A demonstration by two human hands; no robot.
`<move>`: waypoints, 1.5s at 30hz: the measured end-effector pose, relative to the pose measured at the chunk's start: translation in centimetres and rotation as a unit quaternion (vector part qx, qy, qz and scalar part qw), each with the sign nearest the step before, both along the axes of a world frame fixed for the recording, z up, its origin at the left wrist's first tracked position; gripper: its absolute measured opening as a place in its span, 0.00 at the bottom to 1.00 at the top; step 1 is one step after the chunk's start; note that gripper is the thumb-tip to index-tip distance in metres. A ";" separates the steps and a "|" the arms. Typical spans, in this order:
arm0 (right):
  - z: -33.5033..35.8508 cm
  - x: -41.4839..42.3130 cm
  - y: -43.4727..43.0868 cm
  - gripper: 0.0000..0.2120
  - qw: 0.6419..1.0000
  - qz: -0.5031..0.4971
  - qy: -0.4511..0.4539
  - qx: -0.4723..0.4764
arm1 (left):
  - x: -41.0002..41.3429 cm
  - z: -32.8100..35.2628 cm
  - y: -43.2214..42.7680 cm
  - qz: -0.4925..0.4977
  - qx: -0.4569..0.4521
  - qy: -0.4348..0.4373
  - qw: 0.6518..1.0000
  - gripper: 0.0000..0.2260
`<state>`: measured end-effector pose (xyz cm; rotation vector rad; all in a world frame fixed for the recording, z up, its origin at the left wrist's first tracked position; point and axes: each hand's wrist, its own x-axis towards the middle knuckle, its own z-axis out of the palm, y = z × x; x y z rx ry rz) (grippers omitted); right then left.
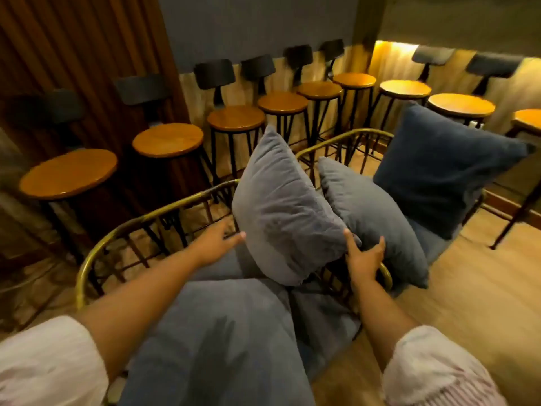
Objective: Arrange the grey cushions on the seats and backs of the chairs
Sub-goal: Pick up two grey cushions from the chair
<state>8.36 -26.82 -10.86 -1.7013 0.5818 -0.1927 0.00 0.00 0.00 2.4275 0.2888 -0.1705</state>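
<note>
STATE: upright grey cushion [287, 206] stands on edge on near chair [123, 230] seat; left hand [215, 244] spread flat at its left edge, right hand [366, 254] spread against its right, neither clenched | RISK: unsupported, it may topple onto second cushion [377, 218] beside it; leaning it against the brass back rail avoids that

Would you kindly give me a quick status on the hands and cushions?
Left hand open beside upright grey cushion. Right hand open, touching its other edge. Second grey cushion leaning close behind.
</note>
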 end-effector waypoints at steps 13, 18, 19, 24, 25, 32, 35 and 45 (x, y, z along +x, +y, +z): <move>-6.5 3.7 6.9 0.68 0.996 0.046 0.058 0.056 | 22.8 -1.9 4.3 0.063 -0.170 -0.050 0.982 0.37; -9.5 5.2 6.8 0.72 0.997 0.049 0.042 0.049 | 30.1 -3.3 6.2 0.065 -0.212 -0.050 0.974 0.47; -9.9 5.6 6.7 0.72 0.996 0.044 0.055 0.059 | 31.4 -3.6 6.6 0.072 -0.223 -0.041 0.971 0.49; -10.6 6.7 6.9 0.70 0.994 0.022 0.097 0.040 | 34.3 -5.6 7.2 0.048 -0.240 0.035 0.969 0.52; -10.7 6.9 7.1 0.74 0.996 0.019 0.088 0.027 | 34.2 -5.7 7.0 0.043 -0.238 0.036 0.970 0.49; -7.2 7.0 8.5 0.58 0.993 -0.004 0.122 -0.003 | 29.9 -5.6 6.3 0.055 -0.275 -0.084 0.956 0.31; -5.8 6.8 8.9 0.62 0.995 -0.017 0.099 -0.027 | 27.2 -3.8 6.3 0.052 -0.289 -0.134 0.946 0.29; 8.2 5.4 4.1 0.36 0.997 0.008 -0.059 0.044 | 17.3 7.7 8.3 0.056 -0.246 -0.266 0.930 0.21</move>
